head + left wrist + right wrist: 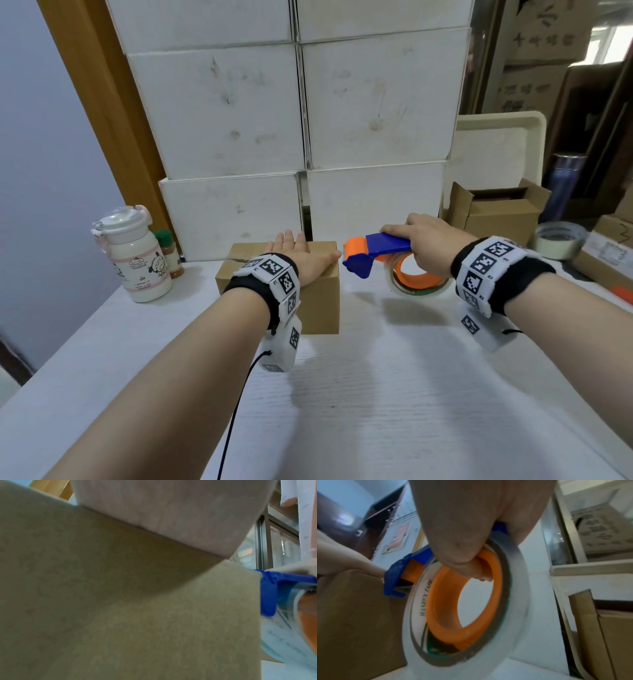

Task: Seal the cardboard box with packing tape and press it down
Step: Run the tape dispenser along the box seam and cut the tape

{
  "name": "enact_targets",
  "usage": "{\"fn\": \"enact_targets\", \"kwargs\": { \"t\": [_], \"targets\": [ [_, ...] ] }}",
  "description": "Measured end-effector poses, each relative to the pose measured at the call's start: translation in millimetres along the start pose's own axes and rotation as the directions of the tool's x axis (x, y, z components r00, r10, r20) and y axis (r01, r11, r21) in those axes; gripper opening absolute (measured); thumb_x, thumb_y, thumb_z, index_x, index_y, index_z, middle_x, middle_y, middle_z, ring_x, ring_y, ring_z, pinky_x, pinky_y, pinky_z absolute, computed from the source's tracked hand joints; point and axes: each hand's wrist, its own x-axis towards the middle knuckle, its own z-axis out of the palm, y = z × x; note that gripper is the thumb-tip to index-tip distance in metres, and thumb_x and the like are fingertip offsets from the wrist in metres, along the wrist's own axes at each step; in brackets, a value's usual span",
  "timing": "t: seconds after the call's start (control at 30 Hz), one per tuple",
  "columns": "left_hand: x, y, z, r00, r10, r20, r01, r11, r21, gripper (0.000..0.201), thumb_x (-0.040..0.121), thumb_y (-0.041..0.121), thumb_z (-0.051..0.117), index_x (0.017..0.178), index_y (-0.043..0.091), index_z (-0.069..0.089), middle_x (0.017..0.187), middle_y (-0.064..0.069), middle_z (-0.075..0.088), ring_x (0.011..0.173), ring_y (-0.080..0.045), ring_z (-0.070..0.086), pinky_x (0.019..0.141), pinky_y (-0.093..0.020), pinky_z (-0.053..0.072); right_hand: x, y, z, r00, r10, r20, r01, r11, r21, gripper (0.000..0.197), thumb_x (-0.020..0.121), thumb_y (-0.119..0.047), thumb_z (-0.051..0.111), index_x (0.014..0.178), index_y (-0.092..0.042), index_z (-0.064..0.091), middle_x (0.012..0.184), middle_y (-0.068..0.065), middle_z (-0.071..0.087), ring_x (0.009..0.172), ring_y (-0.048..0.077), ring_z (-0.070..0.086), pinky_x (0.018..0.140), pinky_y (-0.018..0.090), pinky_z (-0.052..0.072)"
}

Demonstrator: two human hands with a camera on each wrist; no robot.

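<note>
A small brown cardboard box [320, 305] stands on the white table [376, 404]. My left hand [303, 258] lies flat on its top, fingers straight, thumb reaching the right edge. In the left wrist view the palm [171, 513] presses on the box [120, 608]. My right hand [428, 240] grips a blue and orange tape dispenser [375, 251] with a clear tape roll [419, 279], fingers hooked through the orange core [447, 601]. The dispenser's blue head [393, 582] sits just beside the box's upper right edge [351, 615]. I cannot tell whether tape touches the box.
A white bottle [137, 260] and a spice jar [169, 253] stand at the left. Stacked white boxes [308, 120] form a wall behind. At the right are an open cardboard box [496, 212], a spare tape roll [558, 240] and a leaning tray [496, 147].
</note>
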Motion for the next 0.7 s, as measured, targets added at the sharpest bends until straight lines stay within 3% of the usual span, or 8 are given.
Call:
{"fn": "enact_targets", "kwargs": {
  "t": [0.17, 0.33, 0.53, 0.7],
  "targets": [
    [-3, 2, 0, 1.0, -0.004, 0.007, 0.004, 1.0, -0.003, 0.095, 0.083, 0.078, 0.021, 0.154, 0.019, 0.0, 0.161, -0.003, -0.008, 0.149, -0.019, -0.009, 0.121, -0.039, -0.005, 6, -10, -11, 0.998, -0.058, 0.028, 0.062, 0.982, -0.178, 0.064, 0.088, -0.001, 0.048, 0.142, -0.032, 0.032, 0.114, 0.007, 0.049, 0.095, 0.02, 0.046, 0.08, 0.029, 0.037],
    [2, 3, -2, 1.0, -0.014, 0.022, 0.014, 1.0, 0.001, 0.096, 0.082, 0.079, 0.023, 0.154, 0.02, 0.001, 0.162, -0.004, -0.006, 0.149, -0.021, -0.008, 0.122, -0.041, -0.004, 7, -12, -18, 0.995, -0.101, -0.023, 0.092, 0.963, -0.255, 0.061, 0.09, -0.006, 0.05, 0.144, -0.03, 0.031, 0.118, 0.007, 0.049, 0.103, 0.022, 0.048, 0.08, 0.028, 0.033],
    [2, 5, -2, 0.999, -0.024, 0.042, 0.025, 1.0, -0.019, 0.106, 0.074, 0.087, 0.019, 0.154, 0.02, 0.001, 0.161, -0.006, -0.007, 0.149, -0.022, -0.009, 0.12, -0.043, -0.004, -2, 7, -7, 0.998, -0.015, -0.063, 0.011, 0.998, -0.058, 0.068, 0.087, 0.001, 0.043, 0.144, -0.034, 0.03, 0.115, 0.005, 0.046, 0.101, 0.025, 0.047, 0.088, 0.033, 0.04],
    [4, 3, 3, 1.0, -0.007, 0.001, 0.007, 0.999, -0.032, 0.096, 0.08, 0.081, 0.007, 0.154, 0.02, 0.003, 0.161, -0.006, -0.006, 0.149, -0.021, -0.008, 0.12, -0.041, -0.005, -5, 13, 8, 0.998, 0.0, -0.057, 0.004, 0.997, 0.08, 0.07, 0.085, 0.004, 0.042, 0.143, -0.035, 0.032, 0.11, 0.004, 0.046, 0.1, 0.025, 0.049, 0.092, 0.038, 0.042]
  ]
}}
